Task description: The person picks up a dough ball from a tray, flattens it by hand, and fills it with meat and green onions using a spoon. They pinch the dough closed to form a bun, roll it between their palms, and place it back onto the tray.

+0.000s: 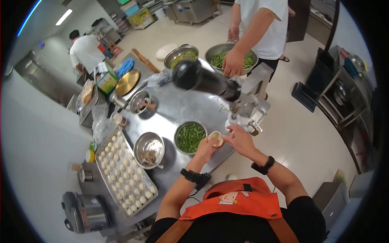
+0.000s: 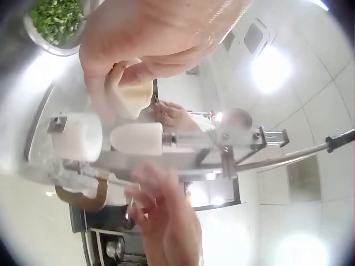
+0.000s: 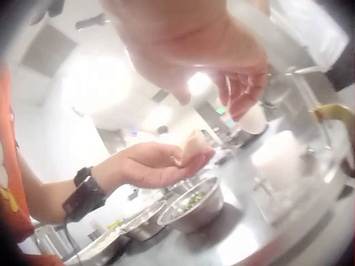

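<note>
A hollow, cup-shaped dough wrapper [image 1: 216, 139] sits in my left hand [image 1: 205, 150], whose fingers and thumb hold it by the side, mouth upward. Just beyond it stands a metal press [image 1: 256, 106]. Its white pointed plunger [image 2: 137, 138] faces a white cylindrical mould [image 2: 79, 137] in the left wrist view. My right hand [image 1: 242, 141] hovers beside the press with loosely bent fingers and nothing in them; it looks blurred in the left wrist view. Chopped greens [image 1: 189, 137] fill a steel bowl right beside my left hand.
A tray [image 1: 152, 197] of dough balls lies at left, next to a bowl of minced filling [image 1: 149, 157]. Across the table another person's hand [image 1: 234, 62] rests at a pan of greens [image 1: 219, 60]. A rice cooker [image 1: 85, 212] stands at the lower left.
</note>
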Action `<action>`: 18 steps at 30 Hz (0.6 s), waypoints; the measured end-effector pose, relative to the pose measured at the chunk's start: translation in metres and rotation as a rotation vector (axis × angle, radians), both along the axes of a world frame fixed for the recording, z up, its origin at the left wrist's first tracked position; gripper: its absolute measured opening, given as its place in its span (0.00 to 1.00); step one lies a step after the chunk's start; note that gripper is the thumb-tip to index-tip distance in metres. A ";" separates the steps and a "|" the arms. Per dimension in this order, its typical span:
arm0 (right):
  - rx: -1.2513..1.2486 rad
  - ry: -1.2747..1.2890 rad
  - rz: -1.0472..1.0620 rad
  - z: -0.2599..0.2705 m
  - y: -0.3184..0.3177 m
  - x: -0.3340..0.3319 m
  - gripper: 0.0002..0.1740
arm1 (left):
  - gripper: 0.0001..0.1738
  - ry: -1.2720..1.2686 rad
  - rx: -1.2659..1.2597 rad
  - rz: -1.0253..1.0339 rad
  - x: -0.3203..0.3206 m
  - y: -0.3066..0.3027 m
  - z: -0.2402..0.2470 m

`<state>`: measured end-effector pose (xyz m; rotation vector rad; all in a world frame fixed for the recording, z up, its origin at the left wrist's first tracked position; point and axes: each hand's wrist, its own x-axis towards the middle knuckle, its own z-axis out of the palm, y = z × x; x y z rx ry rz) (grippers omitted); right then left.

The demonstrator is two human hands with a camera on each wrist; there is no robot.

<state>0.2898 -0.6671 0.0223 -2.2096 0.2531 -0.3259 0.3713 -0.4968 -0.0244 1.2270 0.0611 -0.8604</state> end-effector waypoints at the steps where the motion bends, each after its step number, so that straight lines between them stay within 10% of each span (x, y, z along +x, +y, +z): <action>1: -0.013 0.017 0.098 -0.007 0.011 0.007 0.15 | 0.18 -0.005 0.021 0.027 -0.015 0.008 0.004; 7: 0.232 0.241 0.589 -0.034 0.083 0.019 0.15 | 0.15 -0.416 0.514 0.031 -0.081 0.097 -0.015; 13: 0.210 0.146 0.709 -0.031 0.165 0.021 0.17 | 0.18 -0.197 0.218 0.515 -0.107 0.156 0.002; 18: 0.328 0.408 0.818 -0.008 0.216 0.025 0.16 | 0.20 -0.016 -0.062 0.525 -0.136 0.240 0.035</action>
